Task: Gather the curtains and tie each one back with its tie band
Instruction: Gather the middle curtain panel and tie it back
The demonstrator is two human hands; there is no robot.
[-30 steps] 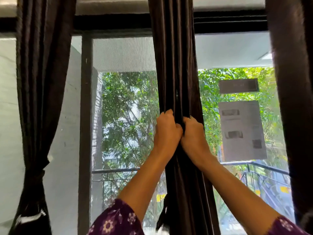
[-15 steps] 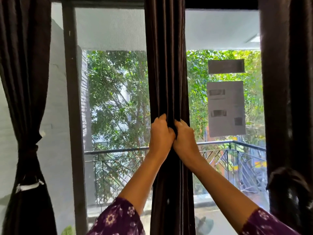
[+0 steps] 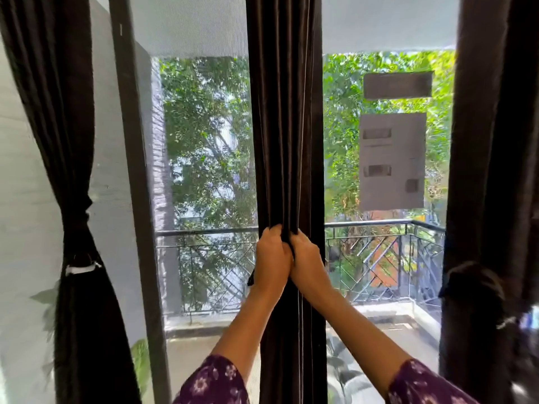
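Observation:
A dark brown middle curtain (image 3: pixel 284 126) hangs straight down the centre of the window. My left hand (image 3: pixel 271 259) and my right hand (image 3: pixel 307 262) press together around its gathered folds at railing height, knuckles touching. The left curtain (image 3: pixel 55 112) is pinched in by a dark tie band (image 3: pixel 80 217), with a white tag (image 3: pixel 80 269) below it. At the right edge hangs the right curtain (image 3: pixel 493 141), bunched at a dark knot (image 3: pixel 472 287). No tie band shows on the middle curtain.
A dark window frame post (image 3: pixel 137 199) stands left of centre. Two grey paper sheets (image 3: pixel 392 161) stick to the right glass pane. Outside are a metal balcony railing (image 3: pixel 379 258), trees and a tiled balcony floor.
Both hands have slid down the middle curtain, still squeezed around it. The view has tilted down, so the railing and balcony floor now show.

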